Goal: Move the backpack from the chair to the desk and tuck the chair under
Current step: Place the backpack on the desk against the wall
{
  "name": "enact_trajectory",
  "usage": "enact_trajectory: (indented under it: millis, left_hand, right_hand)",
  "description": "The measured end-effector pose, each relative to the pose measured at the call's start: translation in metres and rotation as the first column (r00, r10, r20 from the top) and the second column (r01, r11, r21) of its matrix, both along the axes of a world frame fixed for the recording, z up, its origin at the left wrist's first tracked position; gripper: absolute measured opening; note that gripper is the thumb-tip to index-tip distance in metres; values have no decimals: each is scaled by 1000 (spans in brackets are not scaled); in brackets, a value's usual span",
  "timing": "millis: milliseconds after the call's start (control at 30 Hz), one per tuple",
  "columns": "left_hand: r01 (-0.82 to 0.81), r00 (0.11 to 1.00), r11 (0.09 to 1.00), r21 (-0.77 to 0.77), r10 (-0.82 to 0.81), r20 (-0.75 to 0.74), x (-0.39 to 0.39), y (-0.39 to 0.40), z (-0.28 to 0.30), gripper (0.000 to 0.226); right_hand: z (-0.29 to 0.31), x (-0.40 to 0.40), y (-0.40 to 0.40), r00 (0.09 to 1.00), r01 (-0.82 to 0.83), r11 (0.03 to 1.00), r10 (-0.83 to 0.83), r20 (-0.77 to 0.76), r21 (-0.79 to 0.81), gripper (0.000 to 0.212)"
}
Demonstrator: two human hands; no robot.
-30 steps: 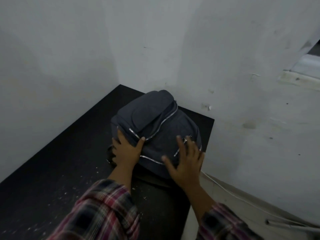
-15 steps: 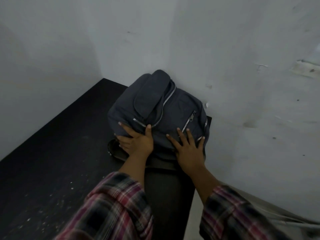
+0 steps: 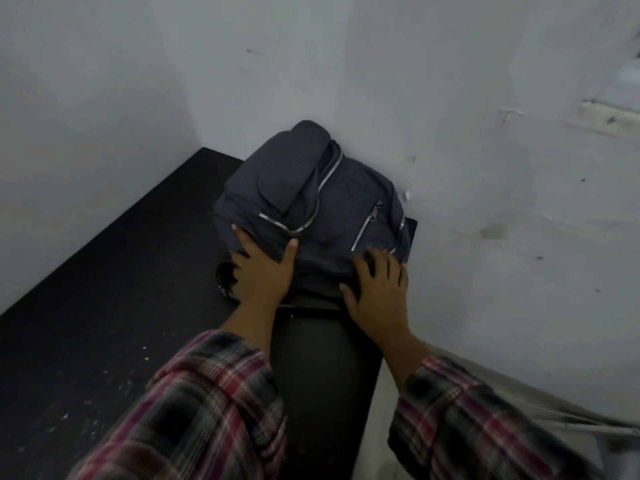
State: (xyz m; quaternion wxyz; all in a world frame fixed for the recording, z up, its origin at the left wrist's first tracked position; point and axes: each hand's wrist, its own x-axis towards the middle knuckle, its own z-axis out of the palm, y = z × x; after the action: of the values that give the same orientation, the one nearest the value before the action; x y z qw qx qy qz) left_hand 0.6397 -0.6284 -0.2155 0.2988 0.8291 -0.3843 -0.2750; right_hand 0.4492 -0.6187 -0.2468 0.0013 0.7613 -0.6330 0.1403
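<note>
A dark grey backpack (image 3: 311, 206) with silver zippers lies on the far right corner of the black desk (image 3: 121, 271), its back touching the white wall. My left hand (image 3: 263, 268) rests flat against its near left side, fingers spread and thumb up. My right hand (image 3: 377, 292) lies flat on its near right bottom edge, fingers apart. Neither hand is closed around the bag. A dark strap end (image 3: 225, 275) pokes out to the left of my left hand. The chair is out of view.
White walls (image 3: 485, 202) close the desk in at the back and on the left. The desk's right edge drops to a pale floor, where a pale cable (image 3: 554, 417) runs along the wall. White specks dot the desk's near left part.
The backpack has slid farther back until it touches the wall. Both hands have shifted from its top down to its near lower side.
</note>
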Motion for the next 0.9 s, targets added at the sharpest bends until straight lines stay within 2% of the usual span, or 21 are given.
enact_trajectory:
  millis: [67,100,200,233,300,367,433,500,667,767,900]
  left_hand:
    - [-46,996,981,-187,60,68,-2,23,4,96]
    - [-58,988,973,-226,88,126,-4,35,4,89]
    - [-2,910,987,-162,69,409,-11,68,-6,66]
    - [61,883,990,-131,8,469,-11,77,-11,58]
    - [298,807,954,-39,-230,544,-4,92,-23,45]
    - [570,650,816,93,-517,557,4,104,-34,46]
    - [691,542,701,177,-664,516,17,111,-42,56]
    - [684,504,677,272,-708,495,34,108,-45,65]
    - [542,540,735,407,-676,502,72,85,-38,73]
    - [472,519,736,486,-677,521,80,68,-33,74]
    - [372,451,769,520,-639,623,76,59,-27,70]
  right_hand:
    - [-4,-2,31,998,31,998,-29,53,-53,51]
    - [-7,-2,43,997,20,999,-17,74,-43,49]
    - [-13,-1,69,997,-32,999,32,68,10,37]
    - [-15,-1,73,997,-38,999,36,71,26,31]
    - [-14,2,74,995,-45,996,37,97,73,21]
    - [-11,8,74,993,-53,993,41,112,105,16]
    - [-9,18,74,990,-78,994,68,120,80,8]
    - [-8,31,75,984,-99,994,90,151,55,9]
    - [-9,74,67,972,-150,978,121,200,141,47]
    - [-12,89,59,976,-146,968,108,187,204,62]
    - [-18,92,58,985,-150,958,124,116,246,71]
